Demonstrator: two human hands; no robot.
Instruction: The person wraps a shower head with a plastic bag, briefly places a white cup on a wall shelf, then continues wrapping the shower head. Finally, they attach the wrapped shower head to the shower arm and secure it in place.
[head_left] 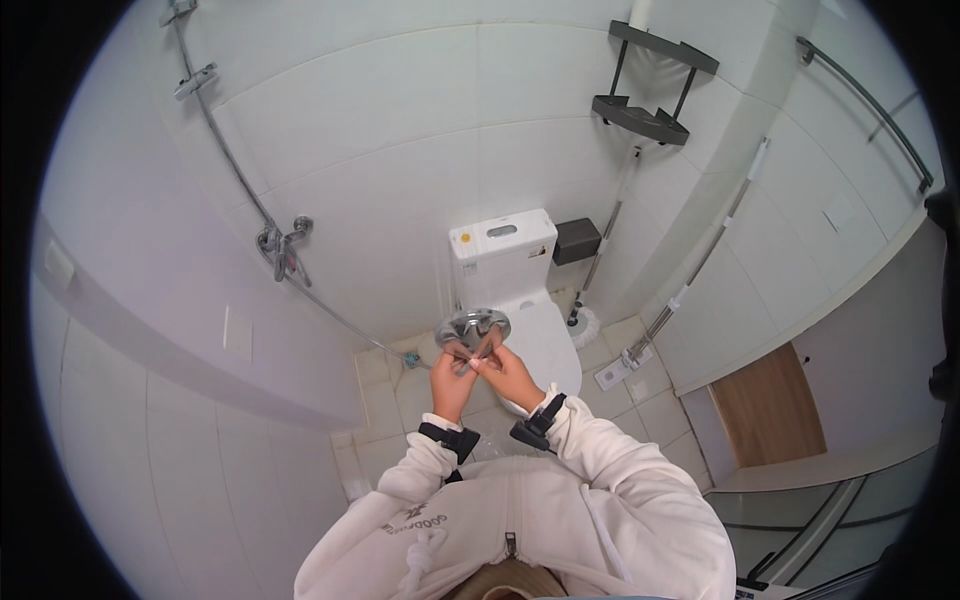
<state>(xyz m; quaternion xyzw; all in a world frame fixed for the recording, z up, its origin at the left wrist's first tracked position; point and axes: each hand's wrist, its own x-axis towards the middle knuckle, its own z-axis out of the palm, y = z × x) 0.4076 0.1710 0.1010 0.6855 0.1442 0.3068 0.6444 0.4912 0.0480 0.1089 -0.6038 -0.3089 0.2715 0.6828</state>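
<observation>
Just in front of the white toilet, a shiny round chrome disc is held up in mid-air. It resembles a shower head, but its kind is not certain from here. My left hand and my right hand meet at its near side, fingers closed and thumbs close together. The disc's surface mirrors my fingers. Whether a smaller part sits between the fingertips I cannot make out. Black straps circle both wrists over white sleeves.
A shower mixer with a hose and riser pipe is on the left wall. A dark bin, a toilet brush and a mop stand right of the toilet. Above hangs a dark corner shelf; a towel bar is far right.
</observation>
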